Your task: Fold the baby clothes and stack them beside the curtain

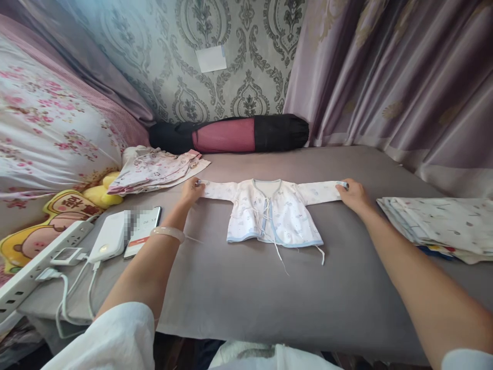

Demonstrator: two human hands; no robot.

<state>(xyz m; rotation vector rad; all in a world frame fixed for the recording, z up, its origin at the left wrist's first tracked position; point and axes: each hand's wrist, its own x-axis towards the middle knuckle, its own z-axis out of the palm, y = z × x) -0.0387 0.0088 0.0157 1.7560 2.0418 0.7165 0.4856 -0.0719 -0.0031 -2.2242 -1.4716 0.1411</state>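
A small white baby shirt [287, 221] with pale blue trim and thin white ties lies front up on the grey surface [277, 298]. Both of its sleeves are stretched straight out to the sides. My left hand [192, 191] grips the cuff of the sleeve on the left. At the opposite end, the other cuff is pinched between the fingers of my right hand [352, 193]. The ties hang loosely down the front, and two of their ends trail past the hem.
Folded pink-and-white clothes [157, 169] are stacked at left; folded printed cloths [442, 223] lie at right. Near my left arm are a phone [144, 234], a power bank [109, 236] and a power strip [42, 259] with cables. A black-and-red roll [227, 134] lies along the wall.
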